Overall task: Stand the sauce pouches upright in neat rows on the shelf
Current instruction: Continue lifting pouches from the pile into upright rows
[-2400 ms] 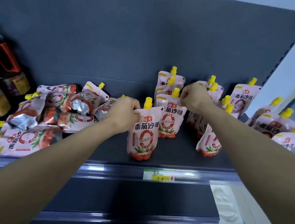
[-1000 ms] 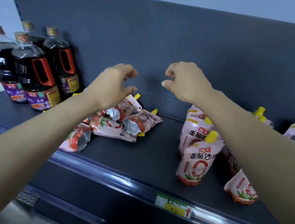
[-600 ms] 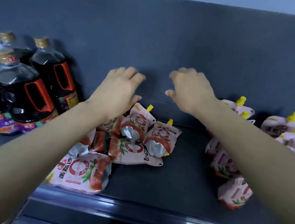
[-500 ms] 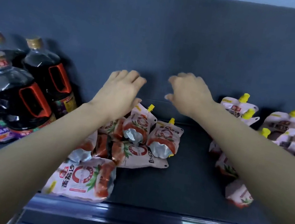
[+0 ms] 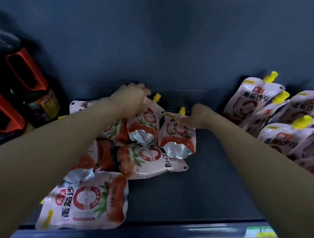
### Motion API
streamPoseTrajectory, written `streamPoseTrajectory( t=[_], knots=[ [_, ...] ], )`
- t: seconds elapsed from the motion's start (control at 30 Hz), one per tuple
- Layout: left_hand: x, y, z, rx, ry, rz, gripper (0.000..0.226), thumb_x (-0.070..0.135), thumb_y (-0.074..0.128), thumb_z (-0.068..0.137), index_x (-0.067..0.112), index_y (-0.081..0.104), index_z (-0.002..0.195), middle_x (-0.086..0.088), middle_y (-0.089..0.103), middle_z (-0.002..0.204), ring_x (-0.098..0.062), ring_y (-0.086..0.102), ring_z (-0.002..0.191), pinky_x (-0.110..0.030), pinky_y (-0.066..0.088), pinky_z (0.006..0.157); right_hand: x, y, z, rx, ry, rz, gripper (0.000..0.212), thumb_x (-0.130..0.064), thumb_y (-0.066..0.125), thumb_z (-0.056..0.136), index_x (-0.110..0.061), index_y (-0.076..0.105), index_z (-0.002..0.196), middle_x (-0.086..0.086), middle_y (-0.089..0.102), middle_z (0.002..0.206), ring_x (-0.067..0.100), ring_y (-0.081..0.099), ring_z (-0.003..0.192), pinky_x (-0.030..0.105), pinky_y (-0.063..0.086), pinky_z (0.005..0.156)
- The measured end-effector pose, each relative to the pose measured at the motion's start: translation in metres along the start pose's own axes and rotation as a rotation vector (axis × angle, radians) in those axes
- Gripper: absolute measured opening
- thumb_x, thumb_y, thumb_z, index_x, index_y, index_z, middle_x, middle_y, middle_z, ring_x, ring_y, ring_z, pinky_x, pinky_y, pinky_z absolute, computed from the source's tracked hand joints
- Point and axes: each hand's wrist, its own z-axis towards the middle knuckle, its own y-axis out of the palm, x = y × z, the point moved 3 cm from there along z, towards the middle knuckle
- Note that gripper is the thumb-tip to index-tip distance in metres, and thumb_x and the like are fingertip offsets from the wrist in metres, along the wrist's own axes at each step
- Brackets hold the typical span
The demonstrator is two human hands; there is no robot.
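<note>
Gripping left pouch (image 5: pixel 144 125) by its top edge with left hand (image 5: pixel 132 100), fingers curled just under the yellow spout (image 5: pixel 156 97). Pinching right pouch (image 5: pixel 178 138) at its top with right hand (image 5: pixel 198 115), right beside its own spout.

Hemmed in on the left by dark bottles (image 5: pixel 12 86) with orange handles, near the heap. Flanked on the right by upright pouches (image 5: pixel 258 102) in rows, yellow caps up, well apart from the held pair across bare shelf (image 5: pixel 212 190). Backed by dark blue back panel (image 5: pixel 167 27). Fronted by a shelf lip with a green price tag (image 5: pixel 259 232) at right.

Lying side by side and touching at the back of a loose heap, spouts toward the panel, silver bottom gussets toward the camera. Resting partly on a sideways pouch (image 5: pixel 151 161). Pink-white print, red ring logo, tomato-red band low down. Blocked in front by more flat pouches, nearest being front pouch (image 5: pixel 88 203), label up at the shelf lip. Partly hidden under the left forearm crossing the heap.
</note>
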Motion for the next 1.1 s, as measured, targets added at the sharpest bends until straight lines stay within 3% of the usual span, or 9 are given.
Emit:
streamPoseTrajectory(
  t=[0.1, 0.2, 0.33, 0.5, 0.77, 0.87, 0.97, 1.03, 1.1],
  knots=[
    [-0.003, 0.01, 0.01, 0.002, 0.011, -0.001, 0.038, 0.018, 0.048, 0.091, 0.009, 0.049, 0.128, -0.015, 0.049, 0.13, -0.035, 0.046, 0.116, -0.044, 0.041, 0.096, 0.006, 0.009, 0.013, -0.047, 0.055, 0.209, 0.045, -0.044, 0.07, 0.079, -0.002, 0.057, 0.092, 0.01, 0.057, 0.088, 0.024, 0.059, 0.08, 0.035, 0.056, 0.071],
    [-0.002, 0.015, 0.016, 0.01, 0.004, -0.06, 0.031, 0.016, 0.047, 0.091, 0.003, 0.056, 0.118, -0.018, 0.049, 0.12, -0.037, 0.049, 0.108, -0.046, 0.044, 0.093, 0.006, 0.013, 0.022, -0.1, 0.111, 0.47, 0.035, -0.032, 0.078, 0.075, -0.007, 0.054, 0.076, 0.008, 0.058, 0.082, 0.022, 0.057, 0.076, 0.032, 0.052, 0.065],
    [0.002, 0.017, 0.022, 0.035, -0.023, -0.115, 0.02, 0.003, 0.049, 0.088, -0.002, 0.062, 0.102, -0.02, 0.046, 0.112, -0.036, 0.053, 0.097, -0.043, 0.048, 0.087, 0.008, 0.018, 0.029, -0.122, 0.171, 0.612, 0.029, -0.02, 0.08, 0.074, -0.005, 0.058, 0.088, 0.01, 0.061, 0.091, 0.022, 0.058, 0.084, 0.034, 0.049, 0.073],
    [-0.005, 0.012, 0.019, 0.166, -0.066, -0.221, 0.02, -0.007, 0.047, 0.083, 0.003, 0.064, 0.086, -0.016, 0.054, 0.101, -0.032, 0.056, 0.089, -0.038, 0.049, 0.074, 0.016, 0.013, 0.034, -0.091, 0.206, 0.734, 0.027, -0.003, 0.075, 0.076, -0.008, 0.051, 0.065, 0.005, 0.052, 0.069, 0.013, 0.051, 0.064, 0.026, 0.047, 0.062],
    [-0.012, 0.001, 0.013, 0.18, -0.265, -0.494, 0.018, -0.004, 0.038, 0.083, 0.011, 0.05, 0.08, -0.009, 0.057, 0.081, -0.025, 0.054, 0.07, -0.031, 0.044, 0.057, 0.012, -0.004, 0.029, -0.112, 0.17, 0.766, 0.022, 0.007, 0.064, 0.084, -0.006, 0.052, 0.07, 0.008, 0.052, 0.071, 0.015, 0.051, 0.062, 0.028, 0.05, 0.059],
    [-0.011, -0.009, 0.011, 0.113, -0.277, -0.63, 0.011, -0.001, 0.053, 0.083, 0.009, 0.057, 0.085, -0.004, 0.058, 0.076, -0.016, 0.054, 0.062, -0.026, 0.043, 0.05, 0.007, -0.025, 0.02, -0.073, 0.108, 0.745, 0.012, 0.005, 0.063, 0.085, -0.005, 0.056, 0.083, 0.008, 0.057, 0.078, 0.015, 0.056, 0.066, 0.026, 0.051, 0.058],
    [-0.006, -0.018, 0.005, 0.043, -0.269, -0.69, 0.007, 0.001, 0.067, 0.079, 0.007, 0.064, 0.082, -0.002, 0.059, 0.066, -0.012, 0.053, 0.053, -0.023, 0.041, 0.048, 0.002, -0.053, 0.012, 0.032, 0.007, 0.653, 0.027, 0.005, 0.059, 0.086, -0.014, 0.049, 0.069, 0.004, 0.052, 0.073, 0.013, 0.053, 0.063, 0.022, 0.048, 0.056],
    [-0.003, -0.026, 0.001, 0.06, -0.27, -0.725, 0.005, -0.001, 0.066, 0.079, 0.004, 0.066, 0.079, -0.003, 0.061, 0.063, -0.013, 0.054, 0.051, -0.023, 0.043, 0.05, -0.001, -0.068, 0.007, 0.152, -0.054, 0.631, 0.035, 0.003, 0.056, 0.086, -0.021, 0.043, 0.064, 0.003, 0.051, 0.078, 0.017, 0.054, 0.074, 0.022, 0.047, 0.063],
    [0.003, -0.036, -0.002, 0.104, -0.244, -0.71, 0.009, -0.002, 0.064, 0.077, 0.006, 0.067, 0.079, -0.003, 0.061, 0.064, -0.013, 0.055, 0.055, -0.022, 0.042, 0.054, 0.0, -0.077, 0.005, 0.278, -0.084, 0.629, 0.035, -0.002, 0.055, 0.087, -0.023, 0.044, 0.062, 0.001, 0.052, 0.076, 0.019, 0.05, 0.081, 0.021, 0.042, 0.059]
  ],
)
